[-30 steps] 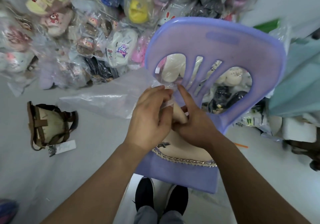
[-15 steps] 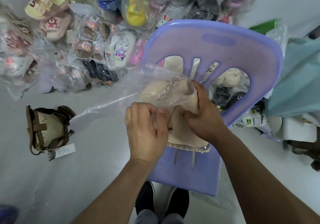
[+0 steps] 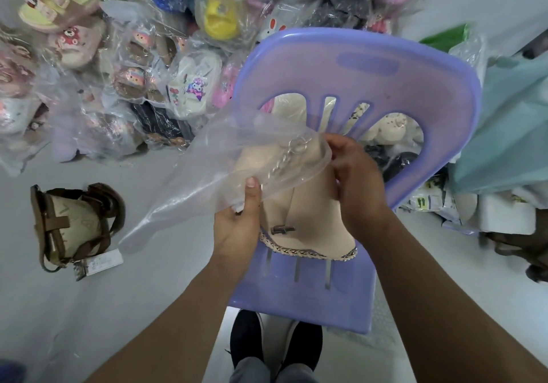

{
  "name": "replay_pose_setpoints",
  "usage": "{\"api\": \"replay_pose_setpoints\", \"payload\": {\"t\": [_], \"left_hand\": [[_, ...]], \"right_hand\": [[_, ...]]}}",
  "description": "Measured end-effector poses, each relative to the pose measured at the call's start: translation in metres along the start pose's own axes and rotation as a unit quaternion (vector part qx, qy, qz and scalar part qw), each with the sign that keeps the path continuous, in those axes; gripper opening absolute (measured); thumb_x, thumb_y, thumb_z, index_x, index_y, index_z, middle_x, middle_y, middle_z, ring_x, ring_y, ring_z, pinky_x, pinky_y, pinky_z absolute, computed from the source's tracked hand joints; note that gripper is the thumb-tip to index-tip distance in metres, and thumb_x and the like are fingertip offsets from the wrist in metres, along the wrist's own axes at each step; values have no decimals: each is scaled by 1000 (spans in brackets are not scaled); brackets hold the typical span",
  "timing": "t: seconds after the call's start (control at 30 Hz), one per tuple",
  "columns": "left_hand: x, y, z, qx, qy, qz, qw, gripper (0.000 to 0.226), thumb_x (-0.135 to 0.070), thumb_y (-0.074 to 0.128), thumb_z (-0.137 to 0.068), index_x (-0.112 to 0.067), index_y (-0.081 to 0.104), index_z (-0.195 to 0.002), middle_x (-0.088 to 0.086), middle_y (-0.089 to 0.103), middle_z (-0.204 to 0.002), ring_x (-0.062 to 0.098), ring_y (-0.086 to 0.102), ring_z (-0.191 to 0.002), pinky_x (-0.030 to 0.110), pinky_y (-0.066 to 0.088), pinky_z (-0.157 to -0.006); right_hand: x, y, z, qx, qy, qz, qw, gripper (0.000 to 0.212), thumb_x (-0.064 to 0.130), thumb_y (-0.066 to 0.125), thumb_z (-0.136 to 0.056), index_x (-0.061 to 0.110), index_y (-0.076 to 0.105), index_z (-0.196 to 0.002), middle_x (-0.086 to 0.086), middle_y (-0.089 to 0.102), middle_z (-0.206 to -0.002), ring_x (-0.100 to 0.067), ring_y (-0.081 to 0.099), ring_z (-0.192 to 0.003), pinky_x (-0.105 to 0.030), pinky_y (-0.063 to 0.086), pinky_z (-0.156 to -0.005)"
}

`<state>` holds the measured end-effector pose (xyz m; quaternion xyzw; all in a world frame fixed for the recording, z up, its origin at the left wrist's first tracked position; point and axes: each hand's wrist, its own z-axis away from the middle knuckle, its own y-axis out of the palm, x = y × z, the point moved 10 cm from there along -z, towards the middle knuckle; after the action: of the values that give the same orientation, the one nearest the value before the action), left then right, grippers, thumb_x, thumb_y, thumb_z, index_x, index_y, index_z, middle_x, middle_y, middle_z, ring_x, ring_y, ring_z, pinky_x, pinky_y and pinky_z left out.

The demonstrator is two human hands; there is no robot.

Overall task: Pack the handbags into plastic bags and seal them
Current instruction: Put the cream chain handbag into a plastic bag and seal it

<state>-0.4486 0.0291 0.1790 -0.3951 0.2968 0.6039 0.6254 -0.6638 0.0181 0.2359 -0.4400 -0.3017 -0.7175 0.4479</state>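
Observation:
A beige handbag [image 3: 308, 207] with a chain trim and a metal clasp stands on the seat of a purple plastic chair [image 3: 355, 80]. A clear plastic bag [image 3: 213, 169] covers the handbag's top part, and its loose end trails off to the left. My left hand [image 3: 237, 222] pinches the bag's near edge at the handbag's left side. My right hand [image 3: 358, 181] grips the bag's mouth and the handbag's right side. A second handbag [image 3: 74, 228], cream with brown straps and a tag, lies on the floor at the left.
A pile of bagged slippers and sandals [image 3: 142, 65] fills the floor behind and to the left of the chair. A teal cloth [image 3: 510, 133] and white packages [image 3: 504, 216] sit at the right. My dark shoes [image 3: 275, 341] stand under the chair's front edge.
The plastic bag has slid further down over the handbag's top. My left hand has shifted from a fist on the bag to a pinch at its near edge, and my right hand has risen to the mouth.

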Motion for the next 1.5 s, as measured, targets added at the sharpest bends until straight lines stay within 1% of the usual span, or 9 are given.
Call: {"api": "replay_pose_setpoints", "payload": {"t": [0.17,0.33,0.57,0.87,0.97,1.13,1.23,1.4,1.5], "left_hand": [[15,-5,0,-3,-6,2,1000,76,-82,55,-76,-11,73,-97,3,77,-81,16,75,-86,40,56,-92],[7,1,-5,55,43,-14,997,61,-71,64,-79,-17,74,-104,1,77,-99,19,73,-100,46,52,-100],[14,6,-2,63,-32,52,996,89,-95,60,-48,-17,76,-89,2,78,-92,19,74,-97,41,54,-96],[19,33,-5,156,-71,118,978,33,-42,62,-94,-26,78,-71,-7,77,-83,4,72,-80,23,57,-77],[18,29,-9,128,-64,119,983,23,-48,68,-81,-29,79,-76,-5,77,-88,7,71,-83,34,56,-90],[30,12,-13,115,-58,68,989,70,-76,72,-62,-20,74,-105,8,75,-108,26,69,-108,42,51,-102],[43,10,-12,144,-50,-53,987,81,-88,57,-66,-15,75,-93,7,64,-80,21,57,-75,34,48,-81],[56,20,2,173,-81,-119,974,52,-82,53,-75,-35,72,-63,-6,45,-60,15,39,-64,26,35,-69],[62,17,3,185,-115,-123,968,26,-65,65,-77,-41,73,-87,-27,67,-82,0,60,-85,12,43,-74]], "right_hand": [[-1,-16,-3,-132,46,-47,989,20,31,73,-91,20,70,-75,10,69,-72,-8,58,-61,-23,43,-62],[7,-17,-11,-127,-22,-36,991,16,13,65,-98,24,75,-91,14,72,-78,-2,64,-72,-19,52,-75],[-4,-32,7,-204,-83,71,973,31,14,49,-104,26,62,-78,13,62,-75,5,53,-66,-16,44,-69],[-53,-54,32,-245,-75,182,949,16,21,38,-108,27,53,-106,5,65,-97,-14,57,-87,-34,45,-78],[-53,-52,27,-202,-75,167,962,30,14,38,-108,32,56,-124,18,64,-106,-5,58,-94,-16,45,-81],[-37,-52,8,-159,-42,88,982,40,1,38,-101,25,69,-103,8,69,-99,-5,59,-91,-13,46,-74],[-35,-48,9,-152,-58,147,976,32,23,39,-109,26,60,-85,11,58,-75,-4,51,-71,-26,41,-67],[-51,-45,19,-141,-140,258,946,23,40,30,-110,32,49,-100,11,59,-87,0,54,-79,-13,38,-66],[-68,-56,21,-154,-148,270,939,25,42,26,-109,30,47,-102,5,59,-89,-3,55,-80,-22,41,-68]]}}
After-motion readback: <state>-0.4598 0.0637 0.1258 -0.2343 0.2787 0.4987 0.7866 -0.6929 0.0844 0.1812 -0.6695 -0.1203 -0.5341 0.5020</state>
